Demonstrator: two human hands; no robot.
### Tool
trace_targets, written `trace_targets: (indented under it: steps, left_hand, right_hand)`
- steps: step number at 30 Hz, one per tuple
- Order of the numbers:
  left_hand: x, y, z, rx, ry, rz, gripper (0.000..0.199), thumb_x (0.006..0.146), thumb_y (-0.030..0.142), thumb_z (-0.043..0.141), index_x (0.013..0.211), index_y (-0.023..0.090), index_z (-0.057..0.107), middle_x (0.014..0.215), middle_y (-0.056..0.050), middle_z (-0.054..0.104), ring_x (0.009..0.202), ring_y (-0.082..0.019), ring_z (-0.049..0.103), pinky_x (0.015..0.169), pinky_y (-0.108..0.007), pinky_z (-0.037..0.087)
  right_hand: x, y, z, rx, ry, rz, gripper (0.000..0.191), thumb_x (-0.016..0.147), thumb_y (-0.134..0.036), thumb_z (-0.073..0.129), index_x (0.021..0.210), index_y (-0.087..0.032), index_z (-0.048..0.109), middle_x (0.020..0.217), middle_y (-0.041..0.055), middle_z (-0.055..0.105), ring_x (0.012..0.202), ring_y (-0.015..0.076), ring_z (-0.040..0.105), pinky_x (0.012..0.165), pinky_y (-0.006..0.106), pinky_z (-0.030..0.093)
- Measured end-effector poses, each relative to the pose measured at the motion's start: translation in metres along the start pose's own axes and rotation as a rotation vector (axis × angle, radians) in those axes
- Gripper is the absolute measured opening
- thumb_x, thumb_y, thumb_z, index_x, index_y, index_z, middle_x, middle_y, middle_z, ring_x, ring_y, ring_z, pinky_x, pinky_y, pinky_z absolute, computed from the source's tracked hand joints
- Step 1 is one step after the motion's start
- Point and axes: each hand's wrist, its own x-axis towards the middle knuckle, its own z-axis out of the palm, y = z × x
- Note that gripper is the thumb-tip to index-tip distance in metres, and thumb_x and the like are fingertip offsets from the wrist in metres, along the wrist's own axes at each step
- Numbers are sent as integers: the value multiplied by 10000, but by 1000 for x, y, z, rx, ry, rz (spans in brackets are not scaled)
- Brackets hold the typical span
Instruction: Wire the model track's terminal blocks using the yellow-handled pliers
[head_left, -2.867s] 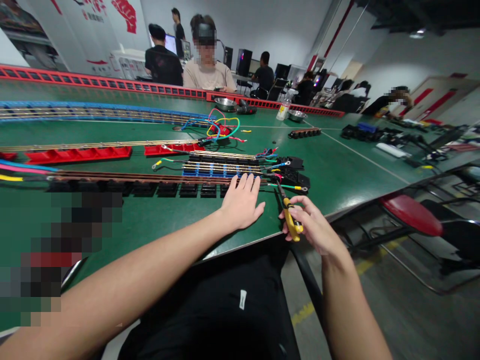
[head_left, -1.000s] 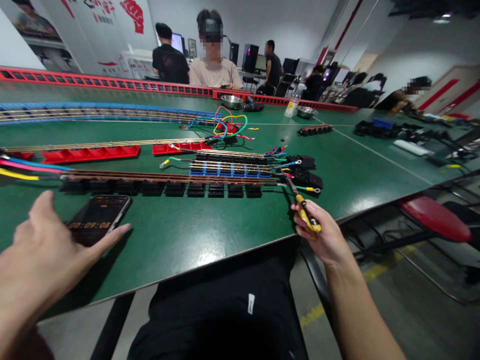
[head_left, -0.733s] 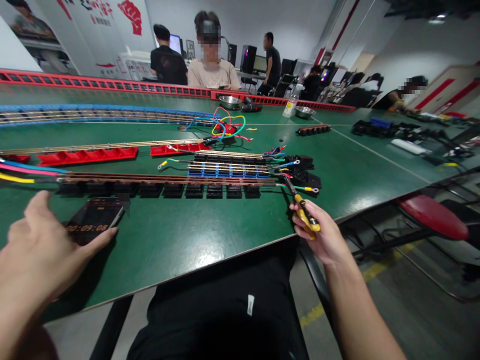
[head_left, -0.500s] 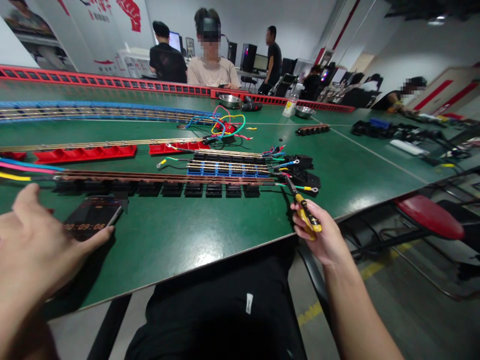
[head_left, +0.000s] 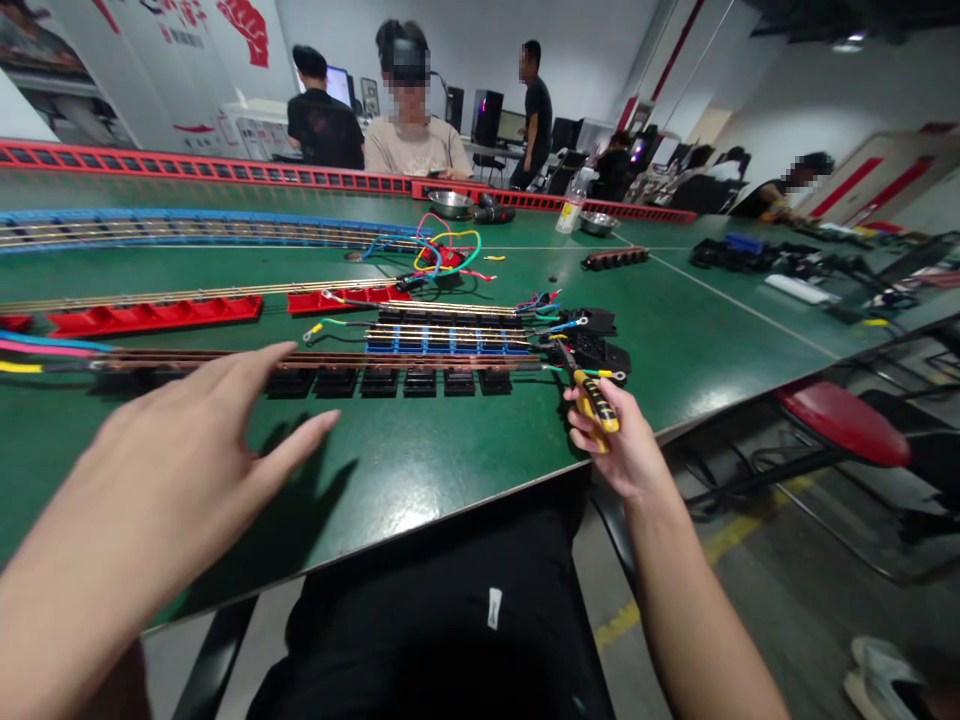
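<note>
My right hand [head_left: 619, 440] is closed round the yellow-and-black handles of a pair of pliers [head_left: 598, 400]. The dark jaws point away from me, by the wire ends at the right of the nearest rail assembly. My left hand [head_left: 187, 450] is held above the table with thumb and fingers apart, holding nothing. It covers part of the long black rail assembly [head_left: 420, 382] with copper-brown bars. Behind that lies a shorter blue rail piece [head_left: 442, 338] with brass-coloured rods. A green-and-yellow wire with a ring terminal [head_left: 616, 376] sticks out just beyond the pliers.
Red rail pieces [head_left: 157, 314] and a long blue rail [head_left: 187, 230] lie farther back on the green table [head_left: 712, 340]. Metal bowls [head_left: 450, 204] and a bottle [head_left: 571, 205] stand near the far edge. A person sits opposite; a red stool [head_left: 847, 422] is at right.
My left hand has moved right and now hangs over the near rail; the phone beside it is hidden from view. My right hand keeps the pliers near the same wire ends.
</note>
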Motion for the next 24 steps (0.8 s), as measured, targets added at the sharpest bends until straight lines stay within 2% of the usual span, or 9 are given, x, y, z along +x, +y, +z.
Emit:
trace_targets:
  steps: [2,4,6,9,12,15,17,19,24]
  left_hand:
    - [22,34,-7,118,-62,134,604,911,587,452,1403,238,423,1338,-44,589,1161,-296,582,981,-480,443]
    - [45,62,-5,260,-143,247,602,893,528,525,1371,168,464,1222,-102,650,1079,-323,619,995,-508,419]
    - [67,83,7,302,-171,289,522,904,501,522,1301,161,521,1165,-124,665,1065,-324,620,987,-505,407]
    - [96,105,39,261,-215,342,482,933,511,480,1232,142,566,1160,-147,657,1089,-319,606,969,-468,409]
    - [113,114,76,161,-180,403,596,967,578,346,1301,120,529,1290,-176,590,1198,-326,540,989,-460,393]
    - [118,114,101,73,-127,410,692,969,626,237,1401,130,452,1447,-175,468,1334,-316,419,1068,-463,324]
    - [117,112,108,40,-110,408,717,960,645,225,1436,142,416,1487,-164,425,1361,-306,386,1099,-460,285]
    - [115,111,110,37,-117,416,733,953,656,225,1449,146,403,1470,-160,448,1340,-309,410,1100,-463,280]
    - [114,112,109,62,-129,426,768,945,672,189,1448,136,411,1395,-176,519,1262,-342,475,1052,-484,311]
  right_hand:
    - [0,-2,1,17,5,7,290,695,-445,754,746,-181,646,725,-2,611,449,43,349,310,132,240]
    - [-4,-7,1,46,6,27,298,693,-457,758,751,-185,651,736,-7,608,456,43,347,302,124,232]
    - [-10,-13,1,76,-7,66,332,686,-490,761,754,-183,658,757,-7,608,464,41,341,294,113,221]
    - [-14,-19,0,102,-41,131,373,670,-528,769,754,-180,666,773,-2,610,473,41,337,288,103,220]
    - [-8,-15,1,114,-45,135,403,636,-544,795,756,-178,675,780,-1,618,484,39,358,299,105,252]
    - [3,-5,0,108,-38,77,409,600,-506,838,780,-172,687,806,2,632,510,41,411,336,118,313]
    - [9,1,-2,83,-55,25,368,614,-447,847,797,-171,687,822,7,636,539,49,450,369,129,348]
    - [13,4,-4,39,-70,-18,333,634,-407,841,793,-168,672,813,9,629,555,57,470,383,134,351]
    - [13,8,-4,-158,-15,-92,405,629,-444,832,793,-194,559,736,-25,567,480,47,396,341,142,253]
